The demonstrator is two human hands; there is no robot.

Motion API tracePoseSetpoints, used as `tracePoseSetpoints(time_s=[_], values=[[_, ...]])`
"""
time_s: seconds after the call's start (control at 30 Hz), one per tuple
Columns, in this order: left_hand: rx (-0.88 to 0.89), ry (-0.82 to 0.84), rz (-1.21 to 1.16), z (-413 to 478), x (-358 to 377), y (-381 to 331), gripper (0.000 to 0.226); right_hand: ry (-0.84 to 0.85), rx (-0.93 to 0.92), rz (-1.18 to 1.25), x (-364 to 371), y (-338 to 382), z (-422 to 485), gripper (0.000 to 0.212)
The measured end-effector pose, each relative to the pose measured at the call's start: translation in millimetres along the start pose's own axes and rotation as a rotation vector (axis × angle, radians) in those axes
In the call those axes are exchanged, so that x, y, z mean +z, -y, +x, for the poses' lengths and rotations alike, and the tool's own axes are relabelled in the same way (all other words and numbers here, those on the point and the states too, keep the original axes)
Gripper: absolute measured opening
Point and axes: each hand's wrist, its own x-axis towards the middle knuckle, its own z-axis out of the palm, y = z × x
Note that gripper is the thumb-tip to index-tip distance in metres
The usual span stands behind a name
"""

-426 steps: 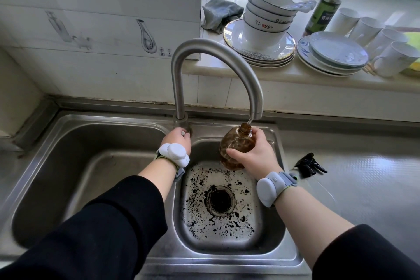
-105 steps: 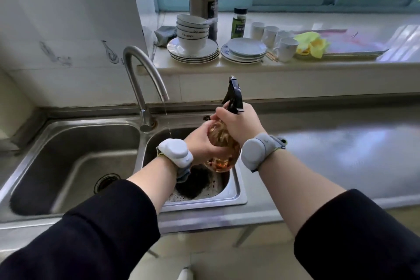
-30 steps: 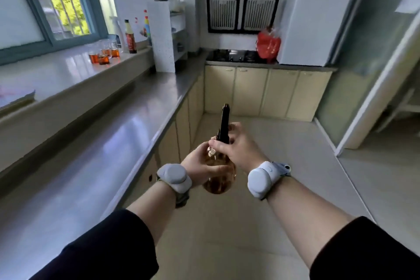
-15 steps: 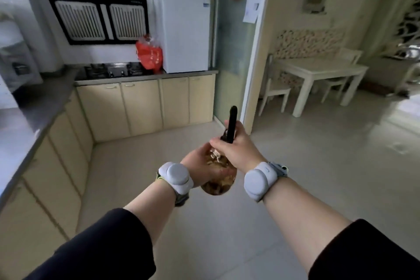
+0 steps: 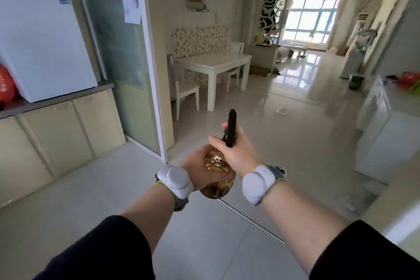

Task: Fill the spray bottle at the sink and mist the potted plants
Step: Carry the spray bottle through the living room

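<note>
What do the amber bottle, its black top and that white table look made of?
Bottle body: glossy amber glass or clear plastic, can't tell which; light glints through it. Spray head: matte black, likely plastic. Dining table: seemingly white-painted wood; smooth sheen, thick square legs.

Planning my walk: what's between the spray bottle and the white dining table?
Head view: only bare floor tile between the spray bottle and the table; a white chair stands beside the table.
</note>
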Motion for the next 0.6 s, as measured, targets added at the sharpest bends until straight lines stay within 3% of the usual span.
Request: tracePoseSetpoints(time_s=[0.33, 0.6], values=[[0.119, 0.157, -0.001, 213.8, 62.0, -50.0, 0.074, -0.16, 0.008, -0.044, -121.3, -71.7, 165.4, 0.054], [0.156, 0.193, 0.048, 384.4, 111.2, -65.8, 0.075, -0.128, 0.03, -0.079, -197.7, -130.4, 300.0, 0.062]])
